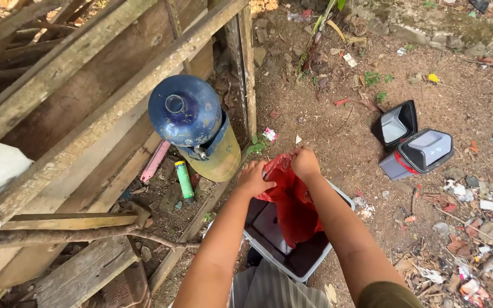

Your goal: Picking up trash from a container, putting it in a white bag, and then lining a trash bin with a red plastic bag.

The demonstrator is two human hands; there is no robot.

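Red plastic bag [291, 199] hangs over the grey bin [269, 234] on the dirt, left hand [253, 178] and right hand [304, 162] each pinching its top edge, probably so the mouth stays up, blue jug [185, 111] nearby.

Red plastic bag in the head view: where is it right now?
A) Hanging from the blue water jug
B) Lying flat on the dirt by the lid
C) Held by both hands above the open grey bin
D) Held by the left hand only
C: both the left hand and right hand grip the top of the red plastic bag, which hangs into the open grey bin.
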